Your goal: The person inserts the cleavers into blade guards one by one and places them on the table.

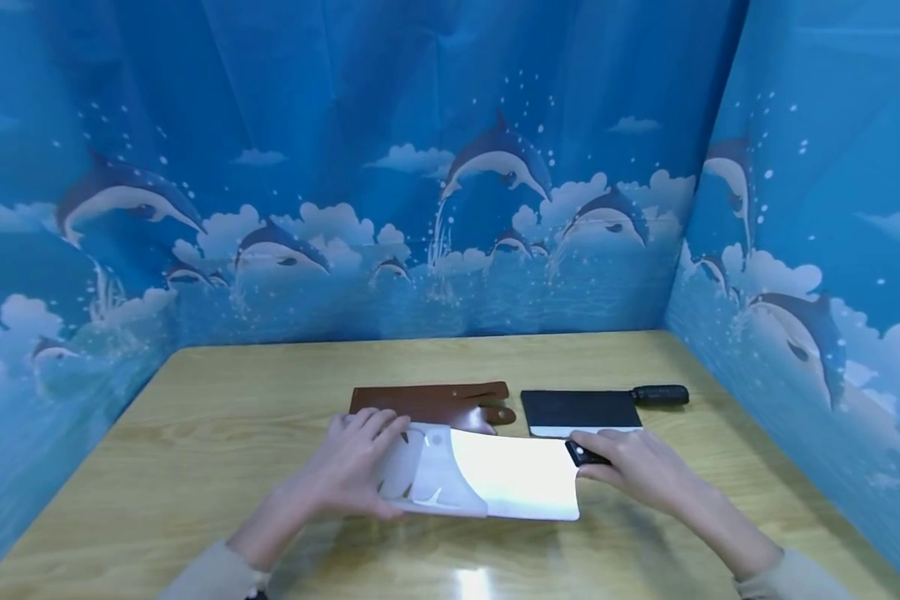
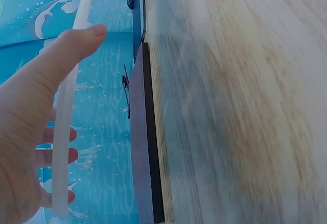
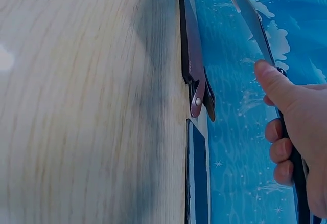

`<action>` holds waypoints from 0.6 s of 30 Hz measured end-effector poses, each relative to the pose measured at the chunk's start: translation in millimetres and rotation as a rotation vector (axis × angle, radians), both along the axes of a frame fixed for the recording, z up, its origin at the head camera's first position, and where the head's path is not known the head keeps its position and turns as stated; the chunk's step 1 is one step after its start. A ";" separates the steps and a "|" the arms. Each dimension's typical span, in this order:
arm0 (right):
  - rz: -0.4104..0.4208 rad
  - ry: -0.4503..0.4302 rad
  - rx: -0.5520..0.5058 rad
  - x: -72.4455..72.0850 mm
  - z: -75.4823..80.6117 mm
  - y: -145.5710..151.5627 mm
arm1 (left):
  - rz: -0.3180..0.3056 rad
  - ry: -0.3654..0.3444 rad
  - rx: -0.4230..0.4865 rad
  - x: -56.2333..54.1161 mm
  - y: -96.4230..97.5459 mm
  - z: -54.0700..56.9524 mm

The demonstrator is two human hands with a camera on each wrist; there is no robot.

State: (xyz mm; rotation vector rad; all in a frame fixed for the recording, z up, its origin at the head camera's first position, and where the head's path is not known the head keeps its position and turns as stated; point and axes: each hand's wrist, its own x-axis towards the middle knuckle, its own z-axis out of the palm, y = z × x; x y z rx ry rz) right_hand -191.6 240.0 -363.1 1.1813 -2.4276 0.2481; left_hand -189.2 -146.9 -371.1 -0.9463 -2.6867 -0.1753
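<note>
A cleaver with a bright blade point(image 1: 521, 479) is held above the table, its left part inside a translucent white blade guard point(image 1: 438, 475). My left hand point(image 1: 363, 462) grips the guard at its left end, thumb on the near edge; the left wrist view shows the guard point(image 2: 62, 132) edge-on between thumb and fingers of the hand point(image 2: 30, 116). My right hand point(image 1: 633, 467) grips the cleaver's black handle point(image 1: 585, 454). In the right wrist view the fingers of that hand point(image 3: 306, 121) curl round the handle, with the blade point(image 3: 253, 19) pointing away. Glare washes out the blade's surface.
Behind the guard lies a brown leather sheath point(image 1: 420, 402) with its strap loose. A second cleaver point(image 1: 581, 408), dark-bladed with a black handle, lies behind my right hand. The wooden table point(image 1: 217, 417) meets blue dolphin-print curtains point(image 1: 330, 208) at the back and sides.
</note>
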 end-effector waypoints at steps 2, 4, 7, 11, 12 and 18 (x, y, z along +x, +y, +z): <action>-0.006 -0.001 0.003 1.1 0.8 0.4 | 0.001 0.002 0.000 0.3 0.3 -0.1; -0.005 -0.001 0.000 1.4 0.8 1.0 | 0.001 0.002 -0.001 0.5 1.0 0.1; 0.004 0.000 -0.003 0.9 -1.0 2.2 | -0.001 0.009 -0.005 0.4 2.4 -0.4; 0.001 -0.011 0.000 1.5 -4.3 2.7 | -0.011 0.013 -0.008 0.4 3.4 -2.9; 0.000 -0.012 0.000 1.8 -4.7 2.7 | -0.013 0.012 -0.008 0.5 3.5 -3.5; 0.022 -0.007 -0.018 -0.4 -4.0 1.6 | -0.031 0.035 -0.004 0.9 8.1 -4.3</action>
